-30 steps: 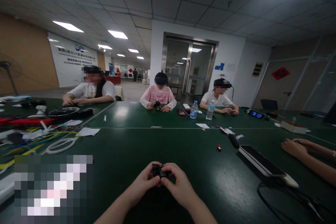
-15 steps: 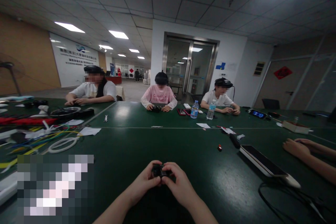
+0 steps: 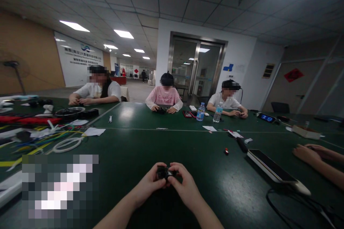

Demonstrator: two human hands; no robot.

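Between my two hands is a small black object (image 3: 162,173) with a shiny part; its exact kind I cannot make out. My left hand (image 3: 148,185) is closed on its left side, thumb along the near edge. From the right, my right hand (image 3: 185,185) grips the same object, with thumb and fingers around its end. Both hands are close together over the near middle of the green table (image 3: 129,154). My fingers cover much of the object.
Cables and a white tube coil (image 3: 68,144) lie at left. A small red item (image 3: 226,151), a black-topped white device (image 3: 271,166) and a black cord (image 3: 276,204) are at right. A co-worker's hands (image 3: 307,153) rest at far right; bottles (image 3: 200,111) stand across the table.
My right thumb and fingers have shifted slightly on the black object, and a shiny part of it shows more. The whole view has moved a little; both hands keep their hold.
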